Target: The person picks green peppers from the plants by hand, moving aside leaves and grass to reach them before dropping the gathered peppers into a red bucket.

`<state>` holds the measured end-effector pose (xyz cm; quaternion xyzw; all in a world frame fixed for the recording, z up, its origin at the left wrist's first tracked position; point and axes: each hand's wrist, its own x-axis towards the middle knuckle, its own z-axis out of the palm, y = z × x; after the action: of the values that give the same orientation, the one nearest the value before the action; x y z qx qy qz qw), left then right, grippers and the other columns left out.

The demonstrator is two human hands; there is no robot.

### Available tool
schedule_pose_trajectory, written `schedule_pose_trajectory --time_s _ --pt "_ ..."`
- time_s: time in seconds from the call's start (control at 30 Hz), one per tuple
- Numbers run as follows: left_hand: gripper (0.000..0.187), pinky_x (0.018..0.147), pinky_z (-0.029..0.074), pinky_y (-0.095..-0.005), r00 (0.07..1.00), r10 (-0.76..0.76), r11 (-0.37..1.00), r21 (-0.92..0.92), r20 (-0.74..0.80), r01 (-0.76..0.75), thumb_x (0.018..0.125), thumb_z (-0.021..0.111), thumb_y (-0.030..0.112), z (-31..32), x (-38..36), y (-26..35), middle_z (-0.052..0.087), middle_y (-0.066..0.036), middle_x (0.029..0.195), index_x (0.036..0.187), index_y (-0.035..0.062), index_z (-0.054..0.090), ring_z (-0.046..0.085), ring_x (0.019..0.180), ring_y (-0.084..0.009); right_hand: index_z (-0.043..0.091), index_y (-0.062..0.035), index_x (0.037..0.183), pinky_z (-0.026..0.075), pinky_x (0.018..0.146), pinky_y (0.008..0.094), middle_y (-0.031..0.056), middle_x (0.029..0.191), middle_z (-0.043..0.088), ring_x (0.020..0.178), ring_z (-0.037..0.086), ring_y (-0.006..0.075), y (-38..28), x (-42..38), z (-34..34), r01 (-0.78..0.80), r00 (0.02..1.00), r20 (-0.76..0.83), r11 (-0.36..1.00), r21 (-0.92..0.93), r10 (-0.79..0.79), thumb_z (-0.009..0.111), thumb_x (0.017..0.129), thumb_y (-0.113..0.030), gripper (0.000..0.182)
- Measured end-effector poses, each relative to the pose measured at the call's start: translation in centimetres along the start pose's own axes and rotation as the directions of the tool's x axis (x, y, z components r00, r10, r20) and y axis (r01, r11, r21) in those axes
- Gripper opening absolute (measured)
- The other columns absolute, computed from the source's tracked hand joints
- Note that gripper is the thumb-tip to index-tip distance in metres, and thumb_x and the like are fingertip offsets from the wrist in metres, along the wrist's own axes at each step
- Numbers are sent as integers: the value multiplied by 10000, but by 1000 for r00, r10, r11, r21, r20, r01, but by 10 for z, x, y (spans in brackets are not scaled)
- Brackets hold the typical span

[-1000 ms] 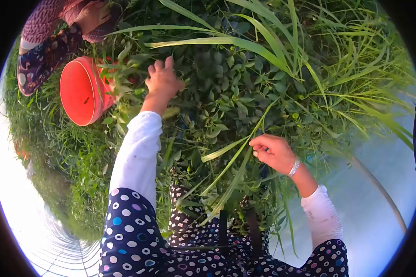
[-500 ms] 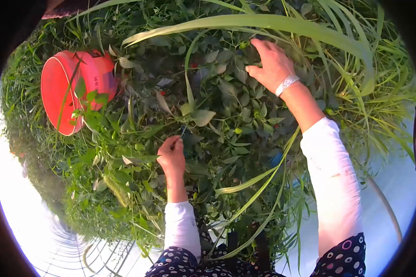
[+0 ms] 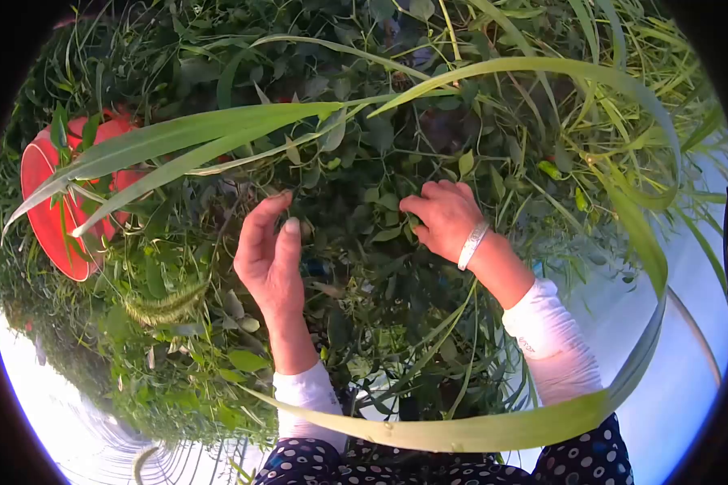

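We see the L hand (image 3: 271, 263) over the leafy plants (image 3: 387, 234), thumb and index tips a narrow gap apart; we can't tell if a small dark bit at the index tip is held. The R hand (image 3: 449, 218), w/ a pale bracelet (image 3: 472, 246) at the wrist, has its fingers curled in beside the leaves; the tips are partly hidden, so we can't tell if they grip anything. The plants fill the mid. of the view, betw. and below both hands, lower stems lost in shadow. Long grass blades (image 3: 218, 125) cross in front, hiding pt. of the red bucket (image 3: 39, 162) at far L; a low blade (image 3: 501, 424) covers bits of the spotted clothes (image 3: 594, 457). We make out a green pod (image 3: 550, 170) R of the R hand, small + blurry.
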<state>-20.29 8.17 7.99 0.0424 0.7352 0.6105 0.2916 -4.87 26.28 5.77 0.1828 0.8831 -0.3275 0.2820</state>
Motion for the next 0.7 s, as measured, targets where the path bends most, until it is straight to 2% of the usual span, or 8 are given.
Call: schedule_pose_trajectory --time_s 0.07,0.2,0.23,0.27,0.33,0.37,0.63,0.7 --pt "301 668 455 -191 966 -219 969 147 138 199 811 607 25 10 -3 -7 591 -65 1073 1107 -4 560 545 912 -83 590 -153 964 367 836 398 59 894 554 914 532 264 16 -23 6 40 999 -6 998 49 -40 630 698 -174 270" --pt "325 711 473 -231 918 -344 927 230 197 298 816 602 38 30 -10 -3 573 -77 1131 1136 20 552 551 956 -125 554 -122 979 386 834 404 70 933 575 961 524 257 20 -46 -32 59 990 114 981 186 -81 633 691 -107 299" --pt "345 883 431 -306 908 -318 767 -489 271 415 823 591 48 7 -36 -69 511 -97 1226 1163 30 536 492 1117 -208 533 -107 1026 403 802 404 81 927 577 927 536 266 21 -55 -42 45 994 89 973 225 -67 638 693 -114 349" --pt "345 883 431 -306 904 -322 761 -491 281 424 823 591 48 17 -33 -58 511 -97 1226 1163 30 536 492 1117 -208 512 -92 1073 421 769 404 93 921 580 893 547 276 24 -66 -50 29 997 66 964 263 -48 643 695 -121 401" --pt "429 957 374 -353 953 -41 995 100 302 11 769 616 39 40 -17 -39 467 -149 1260 1185 35 509 438 1174 -281 469 -63 1166 455 704 403 116 909 584 826 571 294 26 -84 -66 1 1000 19 942 334 -8 654 698 -135 508" --pt "473 995 345 -377 924 90 894 379 372 -239 743 628 34 50 -13 -27 446 -176 1277 1196 38 496 411 1203 -317 468 -51 1190 459 693 379 119 845 572 741 570 301 24 -90 -76 24 999 -32 938 346 -13 661 687 -107 541" --pt "566 946 384 -366 901 -64 719 646 429 -257 688 690 128 87 -29 -31 553 -183 1129 1208 28 488 485 1119 -315 531 4 1120 462 760 290 96 919 602 820 601 215 63 -138 -65 44 963 -260 904 425 75 646 684 -10 451" --pt "518 869 428 -314 760 -426 873 443 491 204 713 684 137 93 -23 -20 625 -150 970 1184 5 514 575 967 -227 530 7 1127 462 766 284 90 926 606 832 608 204 60 -135 -71 39 937 -312 843 537 156 643 685 17 456"
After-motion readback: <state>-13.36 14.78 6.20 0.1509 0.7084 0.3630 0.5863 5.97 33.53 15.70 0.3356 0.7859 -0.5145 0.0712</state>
